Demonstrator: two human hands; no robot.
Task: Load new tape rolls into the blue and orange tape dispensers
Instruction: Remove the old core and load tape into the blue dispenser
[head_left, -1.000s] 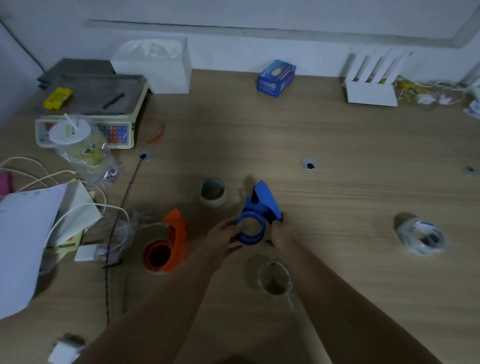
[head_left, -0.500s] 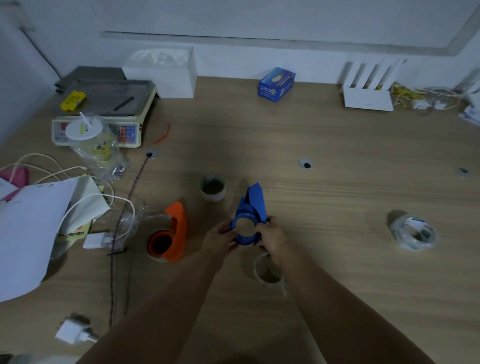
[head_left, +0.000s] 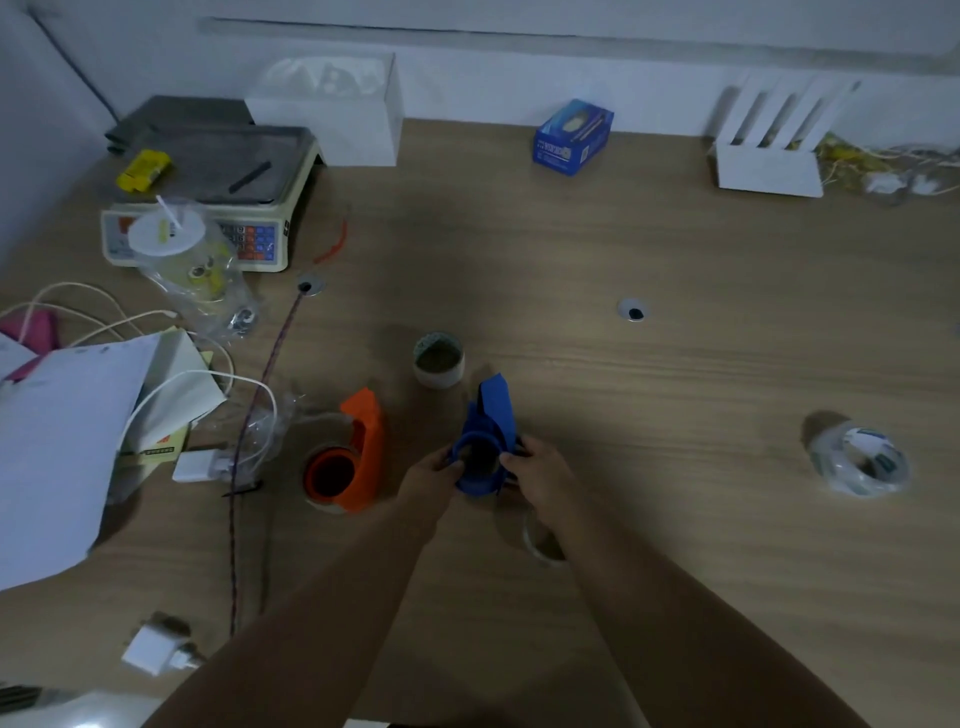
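The blue tape dispenser (head_left: 488, 436) is held just above the wooden table (head_left: 675, 364), its round hub facing me. My left hand (head_left: 431, 480) grips the hub's left rim and my right hand (head_left: 540, 475) grips its right side. Beneath my right wrist a clear tape roll (head_left: 540, 543) lies flat on the table, partly hidden. The orange tape dispenser (head_left: 353, 452) lies on its side to the left. A cardboard tape core (head_left: 438, 360) stands behind the blue dispenser. A wrapped clear tape roll (head_left: 860, 460) sits at the far right.
A weighing scale (head_left: 218, 192) and a lidded cup in a plastic bag (head_left: 182, 254) stand at the back left. Papers (head_left: 62, 431), cables and chargers crowd the left edge. A blue box (head_left: 571, 137) and a white rack (head_left: 769, 156) sit along the back wall.
Both hands turned the blue dispenser so its hub opening faces up toward me and drew it slightly nearer. My view shifted a little to the right.
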